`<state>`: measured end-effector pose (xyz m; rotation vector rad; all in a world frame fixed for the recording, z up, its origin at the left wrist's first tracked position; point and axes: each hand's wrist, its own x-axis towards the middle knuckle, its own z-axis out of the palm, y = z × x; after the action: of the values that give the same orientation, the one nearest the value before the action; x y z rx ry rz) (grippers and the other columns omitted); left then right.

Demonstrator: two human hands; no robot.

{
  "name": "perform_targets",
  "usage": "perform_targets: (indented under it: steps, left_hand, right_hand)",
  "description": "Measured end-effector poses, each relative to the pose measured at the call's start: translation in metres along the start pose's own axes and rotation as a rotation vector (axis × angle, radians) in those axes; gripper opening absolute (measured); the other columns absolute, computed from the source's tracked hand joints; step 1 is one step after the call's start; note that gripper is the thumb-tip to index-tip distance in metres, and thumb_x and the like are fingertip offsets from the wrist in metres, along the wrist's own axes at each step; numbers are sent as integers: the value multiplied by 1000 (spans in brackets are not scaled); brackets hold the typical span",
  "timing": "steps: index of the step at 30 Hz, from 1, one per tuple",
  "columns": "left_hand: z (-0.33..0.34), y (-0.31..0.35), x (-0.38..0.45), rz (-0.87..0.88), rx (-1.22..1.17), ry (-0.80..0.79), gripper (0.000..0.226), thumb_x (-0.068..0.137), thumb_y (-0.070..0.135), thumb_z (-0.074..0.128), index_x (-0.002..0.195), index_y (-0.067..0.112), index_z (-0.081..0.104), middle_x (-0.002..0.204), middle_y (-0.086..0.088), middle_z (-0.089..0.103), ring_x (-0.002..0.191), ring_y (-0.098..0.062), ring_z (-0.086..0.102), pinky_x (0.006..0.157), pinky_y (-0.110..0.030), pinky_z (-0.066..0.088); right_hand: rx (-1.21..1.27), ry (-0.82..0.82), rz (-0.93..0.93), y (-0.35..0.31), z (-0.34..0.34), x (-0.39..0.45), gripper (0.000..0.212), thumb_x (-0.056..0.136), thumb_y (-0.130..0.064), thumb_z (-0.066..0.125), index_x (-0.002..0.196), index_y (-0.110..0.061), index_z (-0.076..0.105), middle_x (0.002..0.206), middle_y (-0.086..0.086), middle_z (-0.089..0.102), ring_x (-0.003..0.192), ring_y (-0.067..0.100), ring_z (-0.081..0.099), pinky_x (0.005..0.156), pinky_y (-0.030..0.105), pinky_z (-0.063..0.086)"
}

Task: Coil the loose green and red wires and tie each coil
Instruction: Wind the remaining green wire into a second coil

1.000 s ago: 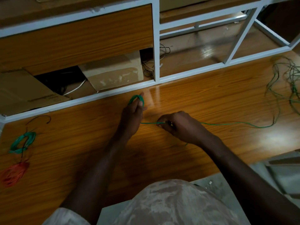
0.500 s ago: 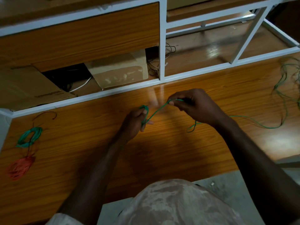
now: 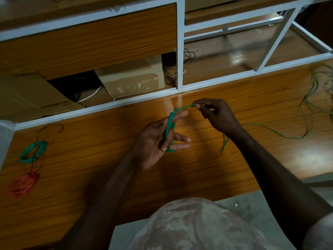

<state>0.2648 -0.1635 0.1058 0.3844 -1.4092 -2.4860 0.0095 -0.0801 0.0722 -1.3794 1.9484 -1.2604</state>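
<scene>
Nearest: pale mottled garment (image 3: 194,226) at bottom centre, both bare forearms reaching away from it over the glossy orange wood-grain tabletop (image 3: 90,177).

Left hand (image 3: 158,139) raised palm-up above table centre, fingers spread and mostly straight; thin green insulated wire (image 3: 170,127) wound in several turns around the fingers, forming a small coil. Thumb position against coil not clear.

Right hand (image 3: 214,114) just right of and slightly beyond the left, thumb and forefinger pinched on the same green wire, remaining fingers curled. Short taut run of wire from pinch down to the coil on the left hand. Beyond the right wrist, wire dropping to the table, then trailing right toward a loose tangle of green wire (image 3: 319,91) at far right edge.

Left side of table, well apart from hands: finished red wire coil (image 3: 23,184) nearer, finished green wire coil (image 3: 33,151) just beyond it, short dark wire piece (image 3: 52,126) farther still.

Far: white metal shelf frame (image 3: 179,51) along table's back edge; brown cardboard box (image 3: 133,76) and flattened cardboard sheet (image 3: 32,96) on lower shelf behind it; black and white cables (image 3: 173,73) beside box.
</scene>
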Motion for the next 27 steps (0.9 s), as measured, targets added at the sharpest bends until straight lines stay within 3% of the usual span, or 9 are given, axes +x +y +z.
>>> perform_targets:
  steps: [2,7,10,14,16,18,21,24,27]
  left_hand:
    - [-1,4,0,41,-17,31,52,113,27,32,160,7,44,56,-6,46,103,-36,73,115,-73,39]
    - [-6,8,4,99,-97,90,53,115,27,27,162,7,41,54,-5,47,106,-34,73,114,-74,39]
    - [-6,14,8,129,-166,107,54,116,28,24,163,7,39,54,-4,46,111,-33,73,113,-75,40]
    - [-10,27,20,207,-175,159,53,117,30,23,164,9,35,57,-5,51,125,-34,68,115,-74,37]
    - [-13,33,29,232,-127,205,53,117,30,25,164,10,36,58,-4,54,125,-33,69,114,-72,41]
    - [-17,37,37,237,-45,284,52,116,31,25,163,13,37,59,-4,57,126,-35,69,113,-68,44]
    - [-27,40,45,264,151,417,46,117,30,27,158,17,44,59,-2,61,125,-38,69,109,-60,45]
    - [-41,34,52,265,409,498,43,118,22,30,156,13,48,65,6,71,107,-45,71,77,-40,47]
    - [-55,22,50,183,688,536,41,118,20,33,154,13,51,63,-20,60,95,-49,73,79,-21,54]
  right_hand:
    - [-2,-17,31,9,4,-4,23,106,-28,66,123,-18,79,85,-7,75,67,9,62,68,35,53]
    - [-16,-88,60,19,19,-17,21,107,-26,65,123,-23,79,71,-8,69,61,5,60,66,26,49]
    - [-58,-159,43,19,33,-26,25,108,-29,63,129,-31,77,74,-10,73,60,9,62,69,30,52]
    - [-135,-308,6,8,53,-44,34,110,-27,61,142,-36,66,77,-41,67,70,-11,65,73,12,48]
    - [-125,-390,-9,-2,59,-53,37,111,-24,59,146,-34,64,83,-45,68,77,-13,68,73,9,47]
    - [-86,-473,-14,-12,60,-59,37,111,-18,58,147,-26,63,71,-48,61,66,-15,61,66,5,41]
    - [14,-570,-20,-18,63,-68,36,112,-21,57,145,-29,66,59,-19,53,55,0,42,58,20,36]
    - [115,-571,-10,-25,56,-70,27,111,-23,59,135,-23,72,63,1,41,59,16,38,57,31,31]
    - [111,-509,-41,-38,40,-63,18,110,-27,61,114,-20,77,64,14,50,56,15,40,55,32,30]
